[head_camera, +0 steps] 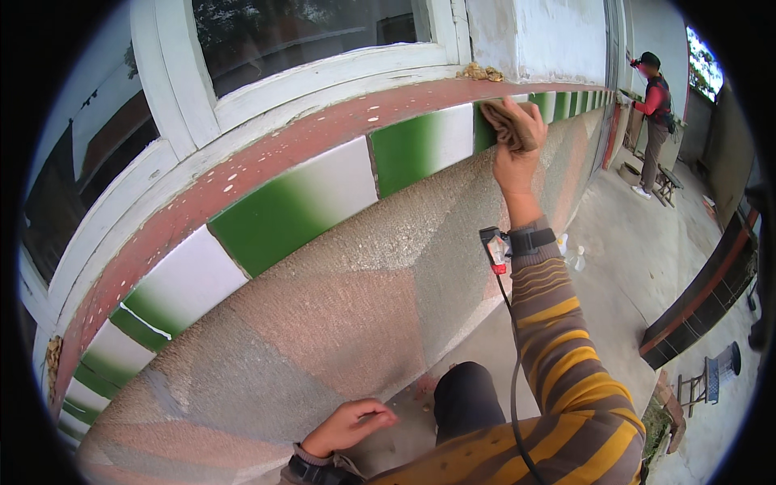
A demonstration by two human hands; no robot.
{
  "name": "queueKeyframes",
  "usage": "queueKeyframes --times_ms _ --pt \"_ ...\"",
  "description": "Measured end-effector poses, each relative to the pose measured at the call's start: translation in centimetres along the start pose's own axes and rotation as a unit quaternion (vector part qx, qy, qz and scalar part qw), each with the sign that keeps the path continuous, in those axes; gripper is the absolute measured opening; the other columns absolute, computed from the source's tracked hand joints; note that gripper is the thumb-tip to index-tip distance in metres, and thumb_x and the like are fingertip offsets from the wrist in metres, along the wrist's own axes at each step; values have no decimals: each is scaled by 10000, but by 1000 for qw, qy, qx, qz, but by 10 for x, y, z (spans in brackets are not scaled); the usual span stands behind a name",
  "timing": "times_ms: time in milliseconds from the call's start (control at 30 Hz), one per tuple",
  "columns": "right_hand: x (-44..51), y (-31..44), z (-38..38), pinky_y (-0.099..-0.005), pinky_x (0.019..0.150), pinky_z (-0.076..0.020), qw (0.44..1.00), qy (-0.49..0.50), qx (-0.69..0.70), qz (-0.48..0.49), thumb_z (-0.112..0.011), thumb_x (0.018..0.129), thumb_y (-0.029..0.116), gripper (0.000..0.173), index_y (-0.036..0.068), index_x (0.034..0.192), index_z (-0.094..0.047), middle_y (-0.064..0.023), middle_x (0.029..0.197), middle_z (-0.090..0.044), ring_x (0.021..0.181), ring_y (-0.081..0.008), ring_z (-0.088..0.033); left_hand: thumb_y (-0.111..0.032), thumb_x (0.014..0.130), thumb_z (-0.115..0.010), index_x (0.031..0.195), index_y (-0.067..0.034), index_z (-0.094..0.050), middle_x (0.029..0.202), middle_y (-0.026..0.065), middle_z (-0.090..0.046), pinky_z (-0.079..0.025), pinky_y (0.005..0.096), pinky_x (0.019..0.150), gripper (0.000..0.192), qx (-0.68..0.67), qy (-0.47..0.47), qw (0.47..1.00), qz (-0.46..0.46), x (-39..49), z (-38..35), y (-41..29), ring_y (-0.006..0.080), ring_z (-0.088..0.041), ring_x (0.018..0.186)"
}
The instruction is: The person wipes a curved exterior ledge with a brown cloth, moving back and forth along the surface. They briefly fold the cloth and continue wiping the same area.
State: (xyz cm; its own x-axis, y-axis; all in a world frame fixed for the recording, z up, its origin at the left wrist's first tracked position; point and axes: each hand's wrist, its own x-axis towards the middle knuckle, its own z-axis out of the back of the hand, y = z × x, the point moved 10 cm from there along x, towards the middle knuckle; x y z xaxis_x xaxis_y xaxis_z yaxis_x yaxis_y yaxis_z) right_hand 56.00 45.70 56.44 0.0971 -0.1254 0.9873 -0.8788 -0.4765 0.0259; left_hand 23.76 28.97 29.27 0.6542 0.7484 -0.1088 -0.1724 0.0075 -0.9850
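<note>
My right hand (520, 148) is raised at the window ledge and grips a folded brown cloth (510, 126). The cloth lies against the row of green and white glazed tiles (291, 206) along the ledge's front edge. Low in the view hangs my left hand (353, 425), holding nothing, its fingers slightly curled in front of the pebbledash wall (339, 327). Above the tiles, the red sill (273, 148) is spotted with pale specks. A white streak (145, 321) marks one green tile at the left. Both wrists carry black straps, and a cable runs from the right one.
A white-framed window (327, 76) stands above the sill, with crumbly debris (482, 72) near its corner. At the upper right a person (656, 115) in a cap works by a wall, beside a small stool (668, 182) and a bucket (629, 173). Another stool (710, 381) stands lower right.
</note>
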Motion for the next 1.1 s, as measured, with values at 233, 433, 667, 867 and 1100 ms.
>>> queueKeyframes --times_ms 233,433,667,867,1100 --pt "1 -67 -25 -362 1104 -163 942 68 272 -185 -558 891 156 520 51 1374 -400 -125 1450 -320 1348 -257 -236 -189 935 -543 973 7 -610 850 43 -631 -491 259 761 211 -118 -348 926 82 -148 83 154 121 -590 779" --pt "2 -17 -32 -496 1095 38 951 153 206 -173 -441 886 553 658 190 1425 -338 -140 1535 -49 1402 -359 78 -221 921 -568 979 -10 -608 806 30 -608 -497 252 725 223 -236 -458 853 81 -232 74 219 108 -564 712" --pt "-14 91 -36 -375 1136 -87 813 164 500 -251 -63 948 546 749 12 1374 -371 -85 1520 -164 1418 -215 1 -239 920 -569 983 -30 -604 822 35 -605 -499 268 713 220 -247 -461 849 82 -239 66 237 113 -563 731" --pt "-8 102 -27 -398 1127 -20 819 53 503 -270 -431 955 251 414 19 1293 -492 -151 1502 -203 1416 -286 -17 -231 919 -570 967 -38 -603 820 36 -606 -492 261 703 202 -284 -465 834 89 -243 65 264 111 -561 723" --pt "-11 92 -39 -511 1092 8 920 105 241 -289 -458 910 461 750 42 1451 -150 -188 1524 8 1412 -312 2 -206 919 -567 965 -37 -604 815 35 -606 -486 255 683 178 -293 -470 826 106 -249 61 278 114 -561 716"
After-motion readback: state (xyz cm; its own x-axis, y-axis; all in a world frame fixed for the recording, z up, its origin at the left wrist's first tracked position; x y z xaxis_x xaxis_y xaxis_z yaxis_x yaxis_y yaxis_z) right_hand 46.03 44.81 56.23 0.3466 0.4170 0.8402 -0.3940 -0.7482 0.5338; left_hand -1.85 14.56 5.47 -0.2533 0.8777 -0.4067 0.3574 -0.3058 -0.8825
